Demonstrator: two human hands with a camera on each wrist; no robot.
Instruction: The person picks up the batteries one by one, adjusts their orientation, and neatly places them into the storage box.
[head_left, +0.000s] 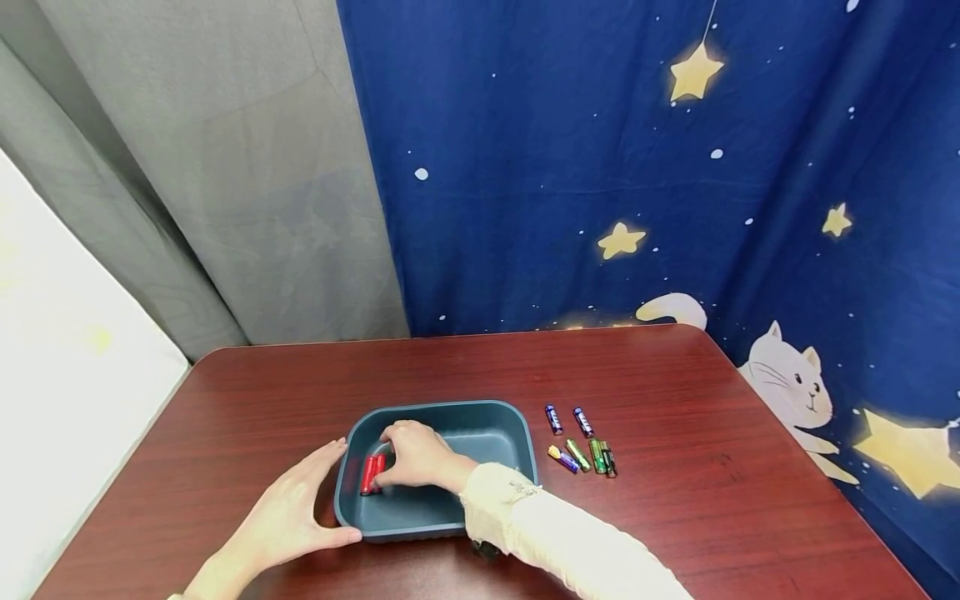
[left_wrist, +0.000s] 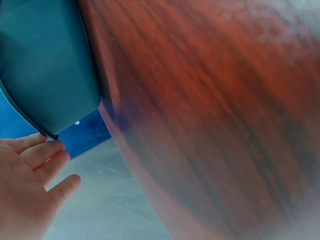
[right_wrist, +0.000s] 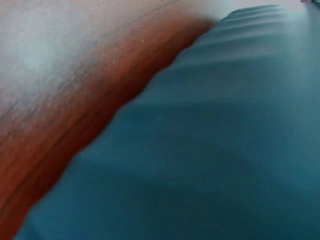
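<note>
Red batteries lie side by side at the left end of a teal plastic tray. My right hand reaches into the tray with bent fingers. Its thumb overlaps the lower end of the batteries and its forefinger is bent just above their upper end; I cannot tell whether it grips one. Outside the tray's left side, my left hand spreads its fingers and thumb along the rim. In the left wrist view, straight fingers are right at the tray's corner. The right wrist view shows only the tray's ribbed outer wall and tabletop.
On the dark red table, right of the tray, lie two blue batteries, a purple and yellow one and several green ones. A black object shows beneath the right sleeve. Curtains hang beyond the far edge.
</note>
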